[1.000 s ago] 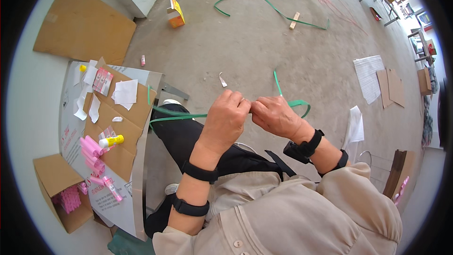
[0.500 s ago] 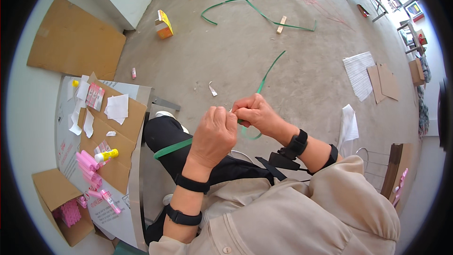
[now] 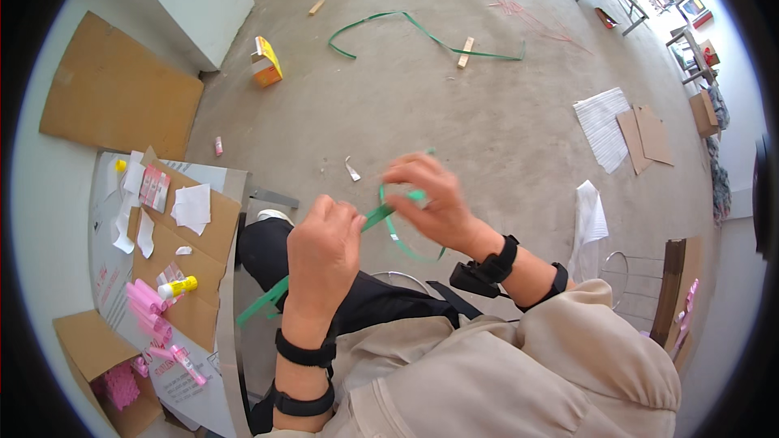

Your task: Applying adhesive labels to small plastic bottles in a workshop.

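Head view (only one): L hand (image 3: 323,253) has a flat, shiny green plastic strap (image 3: 376,217) pinched btwn thumb & fingertips, above the person's lap. R hand (image 3: 432,201) is just beside it, blurred, fingers partly spread & bent; can't tell if it grips the strap or only touches it. Strap runs btwn the hands, loops down below R hand; other end sticks out past L wrist, over the black-trousered leg (image 3: 266,250), near the metal-edged table (image 3: 233,349).

Risks, my guess: if L pinch loosens, strap could spring out b/c it looks stiff & curly. Hanging loop might snag the black box-shaped wrist device (image 3: 474,279) on R arm. Loose end could catch on the table edge if L arm swings out.
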Tool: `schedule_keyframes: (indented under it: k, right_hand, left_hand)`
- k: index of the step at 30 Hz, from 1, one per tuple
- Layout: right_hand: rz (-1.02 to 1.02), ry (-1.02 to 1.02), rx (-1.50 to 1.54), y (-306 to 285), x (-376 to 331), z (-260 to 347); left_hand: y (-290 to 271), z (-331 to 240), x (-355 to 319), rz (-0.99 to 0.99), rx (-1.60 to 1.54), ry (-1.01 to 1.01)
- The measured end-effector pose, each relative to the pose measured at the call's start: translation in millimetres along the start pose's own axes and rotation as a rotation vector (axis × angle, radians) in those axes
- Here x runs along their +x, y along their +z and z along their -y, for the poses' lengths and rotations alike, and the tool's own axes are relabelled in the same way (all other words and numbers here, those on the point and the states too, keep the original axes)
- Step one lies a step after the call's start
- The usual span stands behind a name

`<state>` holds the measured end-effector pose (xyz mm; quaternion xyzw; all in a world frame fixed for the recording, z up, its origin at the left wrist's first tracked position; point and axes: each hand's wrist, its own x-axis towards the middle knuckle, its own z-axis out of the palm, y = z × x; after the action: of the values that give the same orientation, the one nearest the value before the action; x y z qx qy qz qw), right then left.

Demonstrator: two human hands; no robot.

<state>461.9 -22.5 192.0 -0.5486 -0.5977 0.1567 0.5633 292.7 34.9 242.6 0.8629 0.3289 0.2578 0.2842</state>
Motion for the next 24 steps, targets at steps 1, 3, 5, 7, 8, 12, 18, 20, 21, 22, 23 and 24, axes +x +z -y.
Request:
schedule_keyframes:
  k: [1,3,5,7,8,12,18,20,21,22,23,24]
  right_hand:
    - [-0.156,0.021,-0.043,-3.6,-1.6,0.0]
    - [-0.1,0.348,0.097,-18.8,-18.7,1.2]
    - [-0.034,0.671,0.227,-18.8,-29.7,3.0]
    - [0.211,1.127,0.551,-13.2,-38.0,3.2]
    - [0.214,1.126,0.556,-6.1,-40.1,6.7]
    - [-0.054,0.975,0.98,24.6,-24.4,21.4]
    - [-0.009,0.874,1.06,28.9,-8.5,10.3]
    - [-0.054,0.832,1.073,26.3,-7.1,8.7]
    - [-0.052,0.834,1.076,24.4,-6.2,6.1]
    - [-0.131,0.819,1.064,20.5,-4.9,1.6]
    - [-0.21,0.805,1.051,14.9,-3.7,-4.5]
    - [-0.243,0.787,1.036,5.2,-2.8,-14.3]
  left_hand:
    - [-1.3,3.6,-0.5,-0.002,0.012,-0.008]
    - [-1.7,13.0,-2.1,-0.131,-0.082,-0.072]
    - [-4.7,18.2,-3.6,-0.152,-0.087,-0.095]
    - [-7.1,19.6,-5.3,-0.169,-0.102,-0.116]
    - [-8.7,19.2,-5.9,-0.143,-0.13,-0.13]
    - [-8.4,13.1,-10.1,-0.051,-0.16,-0.146]
    - [-16.0,10.7,-17.9,-0.039,-0.219,-0.176]
    - [-22.8,10.8,-21.1,-0.045,-0.2,-0.18]
    - [-28.8,12.5,-24.0,-0.016,-0.159,-0.19]
    - [-34.7,14.5,-26.9,0.013,-0.118,-0.199]
    - [-40.1,16.8,-29.6,0.014,-0.116,-0.203]
    - [-47.0,19.3,-33.1,0.0,-0.104,-0.221]
